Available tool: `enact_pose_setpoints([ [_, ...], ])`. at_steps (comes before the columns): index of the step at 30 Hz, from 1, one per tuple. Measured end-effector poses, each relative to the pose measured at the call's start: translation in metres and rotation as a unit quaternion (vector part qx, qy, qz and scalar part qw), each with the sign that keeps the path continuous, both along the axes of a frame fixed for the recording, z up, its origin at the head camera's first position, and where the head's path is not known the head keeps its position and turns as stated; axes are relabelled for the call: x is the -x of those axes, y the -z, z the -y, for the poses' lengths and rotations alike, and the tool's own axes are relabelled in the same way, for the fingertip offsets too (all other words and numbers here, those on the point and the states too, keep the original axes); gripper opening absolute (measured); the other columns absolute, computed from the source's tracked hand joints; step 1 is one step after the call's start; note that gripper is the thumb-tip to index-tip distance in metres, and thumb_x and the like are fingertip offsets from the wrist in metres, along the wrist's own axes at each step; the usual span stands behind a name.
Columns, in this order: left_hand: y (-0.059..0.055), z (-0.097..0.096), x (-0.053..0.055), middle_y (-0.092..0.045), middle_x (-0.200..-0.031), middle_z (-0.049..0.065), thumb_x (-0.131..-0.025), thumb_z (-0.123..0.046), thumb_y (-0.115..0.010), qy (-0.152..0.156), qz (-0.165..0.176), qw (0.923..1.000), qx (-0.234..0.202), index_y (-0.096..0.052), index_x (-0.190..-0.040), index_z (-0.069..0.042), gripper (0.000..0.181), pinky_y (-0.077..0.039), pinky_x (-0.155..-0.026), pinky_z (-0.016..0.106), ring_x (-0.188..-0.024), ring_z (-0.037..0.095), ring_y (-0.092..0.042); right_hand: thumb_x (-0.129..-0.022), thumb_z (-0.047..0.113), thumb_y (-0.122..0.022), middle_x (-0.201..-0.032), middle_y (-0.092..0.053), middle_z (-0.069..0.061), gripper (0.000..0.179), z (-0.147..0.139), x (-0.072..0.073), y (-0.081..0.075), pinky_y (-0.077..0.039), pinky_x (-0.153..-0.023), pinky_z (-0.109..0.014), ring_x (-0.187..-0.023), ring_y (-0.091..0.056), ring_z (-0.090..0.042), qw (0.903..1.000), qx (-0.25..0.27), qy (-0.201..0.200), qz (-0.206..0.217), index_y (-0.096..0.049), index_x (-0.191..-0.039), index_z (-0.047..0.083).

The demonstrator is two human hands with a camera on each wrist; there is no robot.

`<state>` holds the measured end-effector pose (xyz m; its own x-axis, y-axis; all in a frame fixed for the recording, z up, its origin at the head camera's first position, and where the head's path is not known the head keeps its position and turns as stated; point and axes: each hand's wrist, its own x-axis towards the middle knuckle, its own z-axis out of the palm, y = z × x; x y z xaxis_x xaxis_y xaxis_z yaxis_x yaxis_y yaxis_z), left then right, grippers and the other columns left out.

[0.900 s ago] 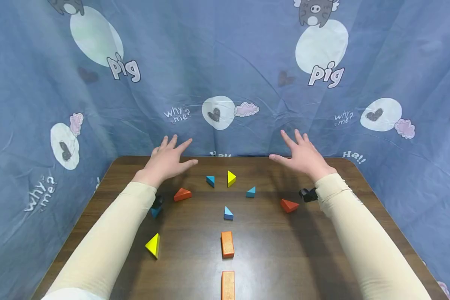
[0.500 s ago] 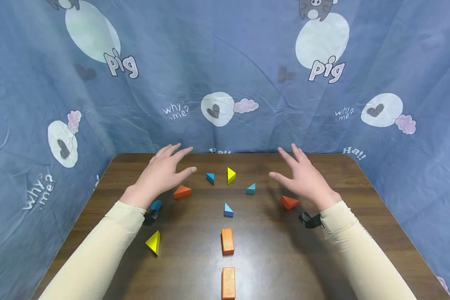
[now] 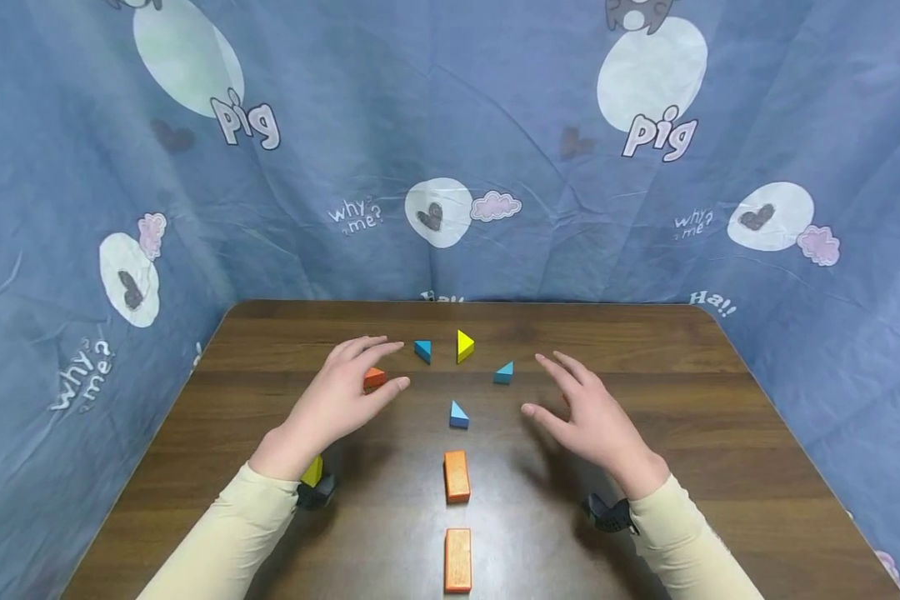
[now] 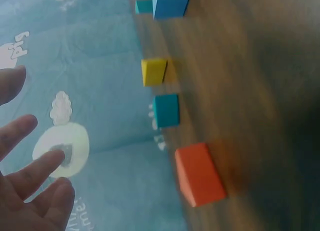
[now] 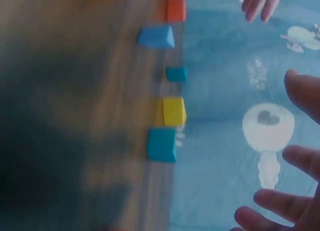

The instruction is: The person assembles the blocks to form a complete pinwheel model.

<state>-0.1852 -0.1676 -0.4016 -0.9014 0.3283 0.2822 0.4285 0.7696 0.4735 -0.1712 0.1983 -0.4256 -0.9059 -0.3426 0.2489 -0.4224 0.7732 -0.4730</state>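
My left hand [image 3: 341, 396] hovers over the left of the table with fingers loosely spread, holding nothing. In the head view it partly covers a red triangular block [image 3: 375, 377], and its wrist partly hides a yellow triangular block [image 3: 312, 472]. Across from it, my right hand [image 3: 588, 417] is also raised, fingers apart and nothing in them. Between the hands lie a blue triangular block [image 3: 423, 351], another yellow triangular block [image 3: 465, 347], a teal triangular block [image 3: 503, 373] and a light blue triangular block [image 3: 458, 415]. The left wrist view shows the red block [image 4: 199, 174] below the hand's level.
Two orange rectangular blocks, the farther block [image 3: 456, 477] and the nearer block [image 3: 458, 560], lie in line toward the front of the brown wooden table [image 3: 682, 400]. A blue printed cloth [image 3: 330, 150] hangs behind the table and along its sides.
Both hands have drawn back from the far edge toward the front and sunk lower over the table. The hands now cover a red block each and a blue one at left. The visible blocks stay put.
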Motion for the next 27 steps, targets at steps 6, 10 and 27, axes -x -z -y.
enact_pose_setpoints([
  [6,0.01,-0.011,-0.021,-0.051,-0.141,-0.002,-0.093,-0.05,-0.065,0.01,0.038,0.9981,-0.047,-0.057,-0.139,-0.026,0.053,-0.044,-0.096,0.049,-0.126,0.025,-0.047,-0.089,0.061,-0.063,-0.15,-0.042,-0.006,0.074,0.006,-0.021,0.012,-0.04,-0.102,-0.052,-0.135,-0.041,-0.028,0.9994,0.023,-0.025,-0.003,-0.045,-0.15,0.024],
  [10,0.017,-0.016,-0.032,-0.054,-0.136,-0.009,-0.091,-0.053,-0.065,0.02,0.082,0.9918,-0.096,-0.056,-0.138,-0.032,0.052,-0.048,-0.082,0.039,-0.11,0.014,-0.053,-0.089,0.059,-0.065,-0.146,-0.046,-0.001,0.07,0.008,-0.03,0.021,-0.042,-0.101,-0.05,-0.132,-0.044,-0.024,0.9987,0.032,-0.039,-0.006,-0.048,-0.147,0.024],
  [27,0.086,-0.032,-0.053,-0.061,-0.131,-0.001,-0.088,-0.035,-0.076,0.076,0.27,0.9289,-0.242,-0.059,-0.135,-0.015,0.054,-0.049,-0.081,0.032,-0.108,0.016,-0.061,-0.088,0.05,-0.071,-0.125,-0.059,0.006,0.063,0.033,-0.069,0.067,-0.051,-0.087,-0.035,-0.1,-0.06,-0.009,0.9881,0.086,-0.122,0.038,-0.056,-0.14,0.017],
])
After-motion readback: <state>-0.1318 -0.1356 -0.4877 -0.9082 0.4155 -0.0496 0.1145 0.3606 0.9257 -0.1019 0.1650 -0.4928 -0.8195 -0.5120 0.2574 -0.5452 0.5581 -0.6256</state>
